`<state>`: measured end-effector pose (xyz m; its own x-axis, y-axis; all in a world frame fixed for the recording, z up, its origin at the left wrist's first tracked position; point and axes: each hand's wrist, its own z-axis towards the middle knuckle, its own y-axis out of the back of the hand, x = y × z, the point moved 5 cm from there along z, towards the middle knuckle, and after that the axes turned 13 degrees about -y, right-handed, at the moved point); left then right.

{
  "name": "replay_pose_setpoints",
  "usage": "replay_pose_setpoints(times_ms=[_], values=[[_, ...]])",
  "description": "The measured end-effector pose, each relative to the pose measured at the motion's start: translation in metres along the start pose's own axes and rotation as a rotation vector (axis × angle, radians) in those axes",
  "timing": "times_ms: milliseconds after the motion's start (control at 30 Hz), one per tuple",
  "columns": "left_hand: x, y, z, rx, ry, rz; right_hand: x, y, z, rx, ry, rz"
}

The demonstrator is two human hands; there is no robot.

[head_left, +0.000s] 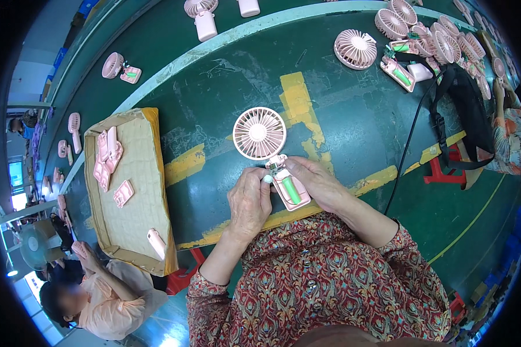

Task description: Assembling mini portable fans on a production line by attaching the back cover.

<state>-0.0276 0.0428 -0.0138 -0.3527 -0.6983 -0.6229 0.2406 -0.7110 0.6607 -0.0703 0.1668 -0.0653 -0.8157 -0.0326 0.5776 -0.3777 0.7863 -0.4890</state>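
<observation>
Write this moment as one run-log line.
left hand: at open fan handle; right hand: holding handle; battery: green, exposed; fan head: beyond handle; tray: pink parts

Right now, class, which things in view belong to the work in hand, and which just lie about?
Belonging:
Opened pink handheld fan, in the right hand, left hand at its handle
Its green cylindrical battery
Probably the matching fans, upper right, and pink casing pieces in the cardboard tray

Lying about, apparently:
Black strapped bag
Thin black cable
</observation>
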Motion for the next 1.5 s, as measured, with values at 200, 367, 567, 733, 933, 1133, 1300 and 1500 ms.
replay_pose_setpoints(times_ms=[200, 367, 567, 733, 933, 1133, 1300, 1500], values=[[-0.004, 0.003, 0.001, 0.030, -0.046, 0.057, 0.010, -0.004, -0.007, 0.021, -0.019, -0.115], [-0.012, 0.004, 0.004, 0.103, -0.162, 0.124, 0.004, 0.000, -0.005, 0.015, 0.005, -0.211], [-0.017, 0.005, 0.007, 0.173, -0.202, 0.167, 0.008, -0.006, -0.008, 0.128, 0.143, -0.296], [-0.023, 0.005, 0.015, 0.289, -0.198, 0.192, 0.010, -0.008, -0.012, 0.133, 0.107, -0.276], [-0.025, 0.003, 0.021, 0.403, -0.178, 0.172, 0.008, -0.009, -0.011, 0.085, 0.187, -0.336], [-0.023, 0.003, 0.019, 0.415, -0.165, 0.117, 0.009, -0.009, -0.011, 0.081, 0.110, -0.252], [-0.025, 0.005, 0.023, 0.437, -0.147, 0.136, 0.008, -0.008, -0.009, 0.081, 0.120, -0.264], [-0.019, 0.007, 0.028, 0.461, -0.116, 0.072, 0.009, -0.008, -0.008, 0.090, 0.114, -0.252]])
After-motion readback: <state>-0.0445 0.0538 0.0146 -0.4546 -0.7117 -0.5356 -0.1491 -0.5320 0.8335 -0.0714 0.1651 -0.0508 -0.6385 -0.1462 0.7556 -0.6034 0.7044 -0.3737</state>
